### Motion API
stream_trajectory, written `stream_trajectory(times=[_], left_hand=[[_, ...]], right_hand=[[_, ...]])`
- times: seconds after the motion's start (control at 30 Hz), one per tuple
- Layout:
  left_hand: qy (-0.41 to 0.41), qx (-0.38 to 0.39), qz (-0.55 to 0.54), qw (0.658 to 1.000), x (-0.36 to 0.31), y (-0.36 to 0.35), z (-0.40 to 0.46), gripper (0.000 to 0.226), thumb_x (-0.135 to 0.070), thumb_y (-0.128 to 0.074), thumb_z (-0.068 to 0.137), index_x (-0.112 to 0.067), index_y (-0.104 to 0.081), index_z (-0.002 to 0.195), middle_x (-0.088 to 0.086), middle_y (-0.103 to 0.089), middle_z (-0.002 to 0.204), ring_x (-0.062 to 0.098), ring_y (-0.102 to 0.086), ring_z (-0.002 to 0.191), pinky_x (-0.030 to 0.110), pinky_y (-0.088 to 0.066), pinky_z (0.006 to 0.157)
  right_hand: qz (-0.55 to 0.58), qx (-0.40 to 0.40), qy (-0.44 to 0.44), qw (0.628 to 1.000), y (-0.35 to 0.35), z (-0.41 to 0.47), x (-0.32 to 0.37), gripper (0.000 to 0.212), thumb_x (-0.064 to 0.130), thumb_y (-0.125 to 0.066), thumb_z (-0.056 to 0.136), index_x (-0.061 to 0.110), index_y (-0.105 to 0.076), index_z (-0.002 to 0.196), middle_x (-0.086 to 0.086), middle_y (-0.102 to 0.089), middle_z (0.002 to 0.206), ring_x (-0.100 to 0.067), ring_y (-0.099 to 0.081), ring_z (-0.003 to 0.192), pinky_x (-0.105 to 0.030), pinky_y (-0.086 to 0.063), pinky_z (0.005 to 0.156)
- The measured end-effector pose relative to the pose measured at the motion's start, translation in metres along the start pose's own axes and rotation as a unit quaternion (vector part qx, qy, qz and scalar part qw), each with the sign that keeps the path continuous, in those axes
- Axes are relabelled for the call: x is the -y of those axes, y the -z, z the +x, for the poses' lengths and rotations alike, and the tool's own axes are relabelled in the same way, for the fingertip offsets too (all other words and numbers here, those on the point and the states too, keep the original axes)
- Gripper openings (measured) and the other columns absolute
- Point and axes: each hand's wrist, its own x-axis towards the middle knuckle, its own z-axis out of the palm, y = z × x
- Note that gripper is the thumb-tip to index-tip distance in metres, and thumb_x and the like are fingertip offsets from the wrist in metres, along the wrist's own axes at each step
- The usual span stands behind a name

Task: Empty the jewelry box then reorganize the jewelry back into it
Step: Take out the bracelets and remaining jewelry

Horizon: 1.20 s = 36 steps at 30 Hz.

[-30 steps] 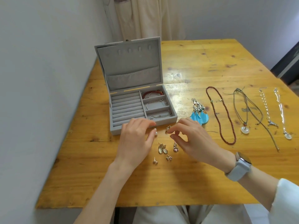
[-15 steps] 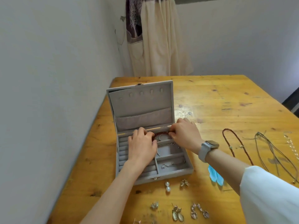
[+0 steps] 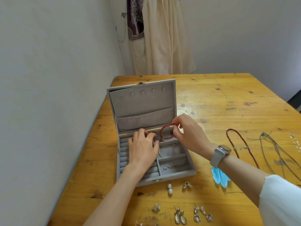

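Observation:
The grey jewelry box (image 3: 192, 169) stands open on the wooden table (image 3: 228, 101), lid upright. My right hand (image 3: 189, 132) pinches a red beaded bracelet (image 3: 164, 129) and holds it tilted up over the top right compartment. My left hand (image 3: 143, 149) lies on the ring rolls, its fingertips at a small metal piece by that compartment; what they hold is hidden. A silver bangle (image 3: 162, 148) sits in the middle compartment and a silver chain (image 3: 174, 166) in the lower one.
Pearl earrings (image 3: 169, 188) and several other earrings (image 3: 180, 215) lie in front of the box. Blue feather earrings (image 3: 219, 176), a red bead necklace (image 3: 239, 147) and cord necklaces (image 3: 276, 152) lie to the right. A wall runs along the table's left edge.
Both hands moved from the earrings on the table into the box. My right hand has lifted the red bracelet out of its compartment. My head tipped up.

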Motion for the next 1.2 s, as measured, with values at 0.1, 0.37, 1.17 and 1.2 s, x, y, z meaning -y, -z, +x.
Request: stream_trajectory(times=[0.1, 0.37, 1.17, 1.2], left_hand=[[-0.001, -0.011, 0.001, 1.0, -0.003, 0.001, 0.003, 0.032, -0.034, -0.042, 0.094, -0.023, -0.057, 0.12, -0.001, -0.043, 0.116, 0.015, -0.038, 0.111, 0.03, -0.029, 0.092], [0.058, 0.03, 0.105, 0.992, -0.039, -0.006, 0.036, 0.027, -0.034, -0.05, 0.091, -0.018, -0.065, 0.107, 0.004, -0.057, 0.114, 0.023, -0.047, 0.11, 0.035, -0.032, 0.088], [0.247, 0.215, -0.825, 0.46, -0.096, 0.052, -0.107, 0.028, -0.016, -0.03, 0.098, -0.001, -0.053, 0.094, 0.02, -0.066, 0.109, 0.035, -0.063, 0.101, 0.046, -0.053, 0.084], [0.253, 0.226, -0.818, 0.465, -0.098, 0.048, -0.115, 0.029, -0.016, -0.029, 0.098, 0.003, -0.051, 0.102, 0.021, -0.066, 0.108, 0.036, -0.064, 0.1, 0.046, -0.054, 0.082]], right_hand=[[0.115, -0.105, 0.002, 0.988, 0.016, -0.001, 0.0, 0.007, 0.006, -0.051, 0.087, 0.005, -0.055, 0.092, -0.005, -0.057, 0.083, -0.017, -0.053, 0.073, -0.026, -0.045, 0.065], [0.133, -0.185, -0.006, 0.974, 0.032, -0.015, -0.012, 0.012, 0.01, -0.047, 0.086, 0.007, -0.054, 0.096, -0.001, -0.056, 0.085, -0.018, -0.054, 0.073, -0.013, -0.041, 0.064], [0.281, 0.069, -0.173, 0.942, 0.12, -0.196, 0.003, 0.018, -0.001, -0.051, 0.089, 0.014, -0.06, 0.09, -0.007, -0.062, 0.074, -0.018, -0.061, 0.063, -0.033, -0.054, 0.052], [0.274, 0.098, -0.187, 0.938, 0.118, -0.205, 0.003, 0.016, 0.001, -0.05, 0.09, 0.014, -0.06, 0.09, -0.006, -0.063, 0.075, -0.017, -0.061, 0.063, -0.031, -0.054, 0.052]])
